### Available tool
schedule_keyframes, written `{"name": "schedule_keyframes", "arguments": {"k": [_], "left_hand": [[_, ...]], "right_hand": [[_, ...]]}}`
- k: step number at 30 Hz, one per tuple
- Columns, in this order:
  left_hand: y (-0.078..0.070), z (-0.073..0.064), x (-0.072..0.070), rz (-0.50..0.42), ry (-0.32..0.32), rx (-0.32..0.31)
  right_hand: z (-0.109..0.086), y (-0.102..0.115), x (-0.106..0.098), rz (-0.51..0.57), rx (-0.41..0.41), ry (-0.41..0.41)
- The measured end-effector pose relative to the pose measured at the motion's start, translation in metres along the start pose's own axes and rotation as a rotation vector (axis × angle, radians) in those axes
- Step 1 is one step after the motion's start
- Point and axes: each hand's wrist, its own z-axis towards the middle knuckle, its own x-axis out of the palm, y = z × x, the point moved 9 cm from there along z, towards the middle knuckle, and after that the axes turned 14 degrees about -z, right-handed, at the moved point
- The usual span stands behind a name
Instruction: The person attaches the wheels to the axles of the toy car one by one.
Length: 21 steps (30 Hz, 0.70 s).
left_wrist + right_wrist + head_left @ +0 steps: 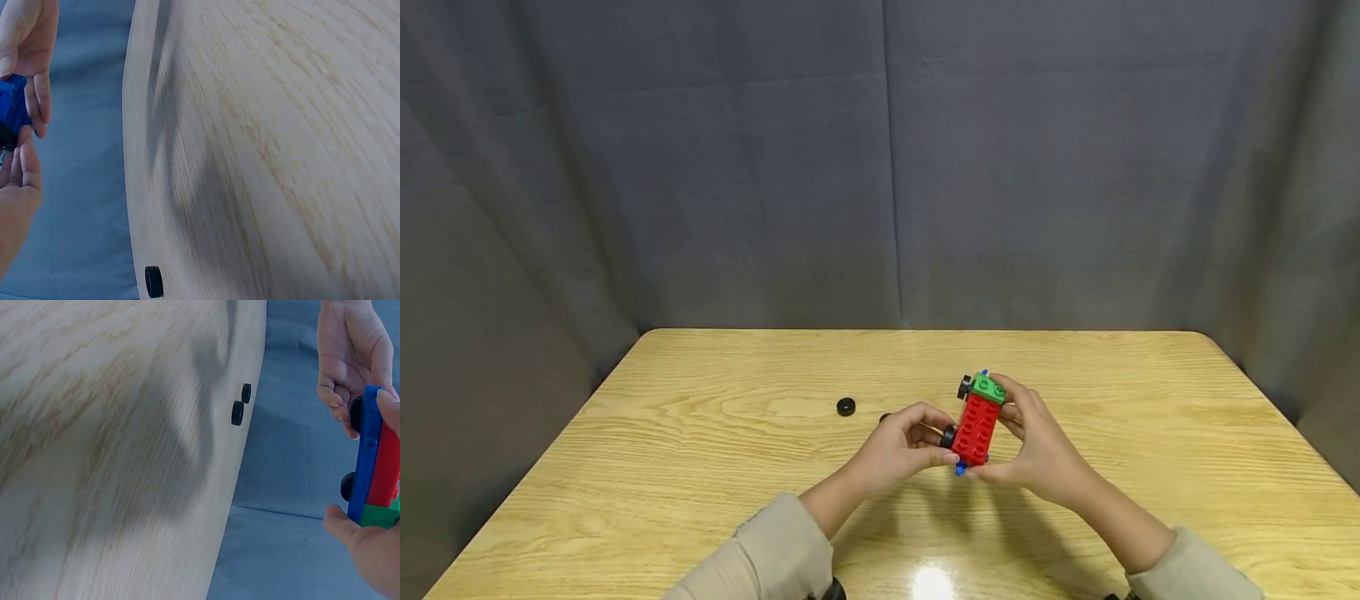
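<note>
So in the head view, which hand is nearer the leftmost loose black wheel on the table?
Left. The left hand is just right of the loose black wheel, not touching it; the right hand is farther right, holding the right side of the toy car.

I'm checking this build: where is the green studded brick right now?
In the head view, the green studded brick is right of centre, just beyond the red studded brick, beside the right hand.

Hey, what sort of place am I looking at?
Probably a screened-off tabletop workspace: grey curtains hang behind and beside a wooden table, with a toy car held above it.
</note>
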Motion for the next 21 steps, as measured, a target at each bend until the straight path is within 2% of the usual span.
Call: {"name": "schedule_keyframes", "arguments": {"k": [5, 9, 15, 18, 21], "left_hand": [[0.0008, -0.001, 0.0011, -0.001, 0.015, 0.009], [0.0007, -0.0018, -0.001, -0.003, 0.001, 0.01], [0.0022, -0.0028, -0.004, 0.037, -0.007, -0.005], [0.0034, -0.0031, -0.005, 0.047, -0.001, -0.007], [0.0044, -0.0036, -0.0066, 0.044, -0.003, -0.001]], "right_hand": [[-0.0014, -0.0013, 0.0002, 0.049, -0.004, 0.007], [-0.0015, 0.001, -0.0014, 0.105, -0.043, 0.009], [-0.0024, 0.0028, -0.0008, 0.284, -0.106, 0.069], [-0.0035, -0.0008, -0.0006, 0.336, -0.075, 0.083], [-0.0041, -0.006, -0.0013, 0.366, -0.001, 0.059]]}}
